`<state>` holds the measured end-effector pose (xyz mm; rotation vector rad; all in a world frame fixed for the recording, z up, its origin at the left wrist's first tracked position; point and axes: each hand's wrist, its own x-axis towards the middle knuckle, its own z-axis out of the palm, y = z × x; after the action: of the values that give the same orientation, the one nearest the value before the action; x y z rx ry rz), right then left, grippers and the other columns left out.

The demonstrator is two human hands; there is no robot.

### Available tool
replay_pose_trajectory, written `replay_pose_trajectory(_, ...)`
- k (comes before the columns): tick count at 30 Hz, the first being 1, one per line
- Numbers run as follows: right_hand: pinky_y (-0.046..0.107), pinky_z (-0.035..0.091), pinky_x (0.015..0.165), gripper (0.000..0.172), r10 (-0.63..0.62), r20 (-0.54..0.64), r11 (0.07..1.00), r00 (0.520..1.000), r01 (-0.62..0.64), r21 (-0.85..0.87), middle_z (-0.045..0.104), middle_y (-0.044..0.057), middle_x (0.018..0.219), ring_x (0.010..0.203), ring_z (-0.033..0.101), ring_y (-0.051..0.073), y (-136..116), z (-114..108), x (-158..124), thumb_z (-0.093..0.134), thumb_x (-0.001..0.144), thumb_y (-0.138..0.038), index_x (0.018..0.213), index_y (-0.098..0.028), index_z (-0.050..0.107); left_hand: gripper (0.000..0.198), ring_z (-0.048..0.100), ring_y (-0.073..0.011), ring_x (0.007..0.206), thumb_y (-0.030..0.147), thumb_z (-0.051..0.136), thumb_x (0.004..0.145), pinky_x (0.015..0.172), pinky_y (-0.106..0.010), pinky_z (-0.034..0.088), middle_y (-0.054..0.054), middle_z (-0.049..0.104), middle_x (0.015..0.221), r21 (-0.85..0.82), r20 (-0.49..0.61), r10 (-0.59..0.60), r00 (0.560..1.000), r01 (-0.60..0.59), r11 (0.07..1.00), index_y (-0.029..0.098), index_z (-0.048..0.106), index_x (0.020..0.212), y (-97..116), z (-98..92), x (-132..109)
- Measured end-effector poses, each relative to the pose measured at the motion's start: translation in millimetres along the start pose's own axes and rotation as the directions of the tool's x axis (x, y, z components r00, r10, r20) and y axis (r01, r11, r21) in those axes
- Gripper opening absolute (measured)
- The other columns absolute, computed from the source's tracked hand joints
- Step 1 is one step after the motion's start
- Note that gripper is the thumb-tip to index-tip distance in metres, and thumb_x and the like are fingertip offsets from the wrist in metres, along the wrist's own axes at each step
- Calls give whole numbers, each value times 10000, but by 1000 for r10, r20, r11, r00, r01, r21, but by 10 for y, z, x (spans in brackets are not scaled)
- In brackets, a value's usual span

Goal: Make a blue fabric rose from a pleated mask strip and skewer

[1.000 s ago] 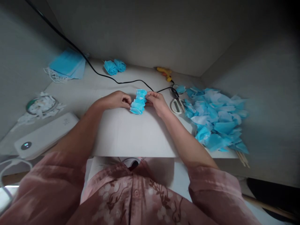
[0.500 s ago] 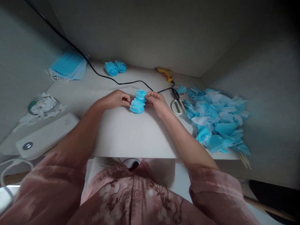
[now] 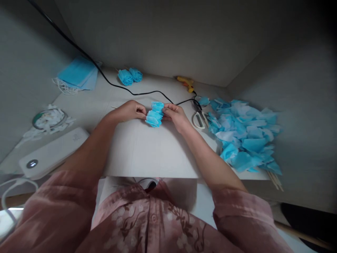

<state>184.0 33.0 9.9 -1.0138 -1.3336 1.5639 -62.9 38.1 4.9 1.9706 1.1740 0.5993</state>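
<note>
Between my hands, over the table, is a light-blue ruffled fabric flower [image 3: 154,117] with gathered petals. My left hand [image 3: 134,110] is closed at its left side, fingers curled. A thin pale stick [image 3: 113,107] pokes out behind that hand; the rest of it is hidden in the grip. My right hand [image 3: 173,114] pinches the flower's right edge between thumb and fingers. Two finished blue fabric roses [image 3: 130,76] lie near the back wall.
A heap of cut blue and white fabric pieces [image 3: 247,133] covers the right side, beside white-handled scissors [image 3: 198,120] and a yellow glue gun [image 3: 185,83]. On the left are face masks [image 3: 77,73], a bowl of white scraps [image 3: 50,117] and a power bank [image 3: 54,153]. A black cord [image 3: 142,93] crosses behind.
The ruffled flower has turned slightly and shifted a little left between my fingers. Both hands stay nearly in place.
</note>
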Motion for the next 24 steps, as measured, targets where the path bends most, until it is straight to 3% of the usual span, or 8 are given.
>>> replay_pose_trajectory(8,322,588,809,216,-12,4,1000,1000,12,6,684,-17,746,747,639,141,42,-19,30,793,673,-363,801,-205,720,188,543,-120,636,342,705,712,608,-230,377,16,651,656,-17,-51,-9,999,8,1000,155,722,719,34,6,2)
replay_pose_trajectory(13,329,595,806,206,-14,-11,1000,1000,15,13,681,-22,711,716,636,140,43,-28,43,794,690,-371,791,-208,721,219,611,-133,683,278,730,706,638,-223,439,4,674,716,-130,-132,-7,991,-10,991,157,691,884,51,45,22)
replay_pose_trajectory(18,329,602,809,175,-1,-37,1000,999,2,9,720,-12,740,743,665,151,42,-36,57,766,729,-353,826,-210,739,396,654,-126,766,247,754,719,684,-204,490,6,674,824,-230,-172,73,982,-112,967,175,632,1089,131,66,7)
replay_pose_trajectory(21,327,601,814,173,4,-47,1000,999,-3,8,726,-11,750,747,668,149,33,-38,55,758,740,-351,835,-208,739,491,649,-116,777,259,753,751,687,-196,496,1,672,873,-224,-153,129,980,-162,961,185,635,1222,156,67,-2)
replay_pose_trajectory(24,323,597,809,167,-2,-43,1000,999,3,10,694,-25,709,717,650,138,10,-32,39,759,733,-344,818,-205,724,435,647,-119,789,277,742,793,719,-209,515,-16,687,894,-167,-140,156,978,-178,970,178,701,1214,155,67,-2)
